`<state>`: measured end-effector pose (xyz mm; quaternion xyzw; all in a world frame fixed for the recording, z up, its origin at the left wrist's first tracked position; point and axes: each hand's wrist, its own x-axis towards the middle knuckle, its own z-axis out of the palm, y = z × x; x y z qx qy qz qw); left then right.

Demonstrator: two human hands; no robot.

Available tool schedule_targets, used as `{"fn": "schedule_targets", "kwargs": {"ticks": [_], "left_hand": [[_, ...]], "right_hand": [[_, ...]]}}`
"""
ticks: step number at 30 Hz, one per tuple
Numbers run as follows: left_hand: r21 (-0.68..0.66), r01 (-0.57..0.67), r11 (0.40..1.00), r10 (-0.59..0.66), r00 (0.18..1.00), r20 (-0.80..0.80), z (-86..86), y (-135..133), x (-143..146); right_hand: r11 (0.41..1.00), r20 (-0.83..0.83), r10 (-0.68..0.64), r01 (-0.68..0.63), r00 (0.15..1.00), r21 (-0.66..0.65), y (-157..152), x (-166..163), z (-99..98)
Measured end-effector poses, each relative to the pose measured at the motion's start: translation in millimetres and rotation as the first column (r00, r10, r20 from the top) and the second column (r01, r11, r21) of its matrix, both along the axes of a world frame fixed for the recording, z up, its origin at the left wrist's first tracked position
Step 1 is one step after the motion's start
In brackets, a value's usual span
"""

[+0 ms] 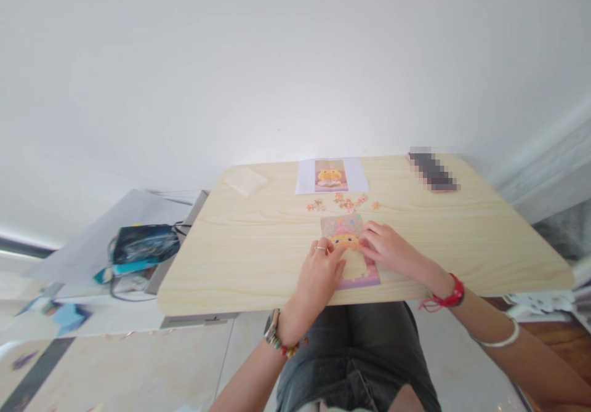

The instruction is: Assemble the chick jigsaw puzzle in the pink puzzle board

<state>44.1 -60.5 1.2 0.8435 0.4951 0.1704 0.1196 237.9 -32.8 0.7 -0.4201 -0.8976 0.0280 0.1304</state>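
Near the table edge (221,308), left hand (318,271) and right hand (388,249) touch the puzzle (354,266) (grips unclear), with room either side.

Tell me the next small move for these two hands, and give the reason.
I'd probably have the left hand and right hand press the puzzle gently flat along the lower part of its yellow face: both hands are at that spot, and a pale, unfilled area lies just below it. Whether either grips anything is too small to tell.

Wood-grain table (249,246) beside white wall (295,61)
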Motion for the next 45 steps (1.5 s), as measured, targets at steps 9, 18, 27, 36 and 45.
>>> {"fn": "schedule_targets", "kwargs": {"ticks": [9,18,27,36,45], "left_hand": [[0.035,-0.075,0.997,0.076,0.997,-0.035,-3.3,4,-9],[0.066,-0.114,0.991,0.116,0.992,-0.042,-3.2,7,-18],[0.067,-0.11,0.992,0.107,0.993,0.038,-10.1,6,-19],[0.063,-0.104,0.993,0.102,0.994,0.031,-8.5,7,-19],[0.057,-0.086,0.995,0.085,0.996,0.017,-7.8,6,-19]], "right_hand": [[0.972,0.027,-0.232,0.23,0.972,0.05,-18,-8,-3.9],[0.986,-0.037,-0.143,0.139,0.989,-0.096,-10,-1,0.3],[0.995,0.073,-0.093,0.095,0.993,-0.023,-15,-5,0.2],[0.991,0.04,-0.073,0.068,0.997,0.112,-13,-38,0.7],[0.985,0.06,-0.131,0.123,0.99,0.125,-16,-52,-8.7]]}}
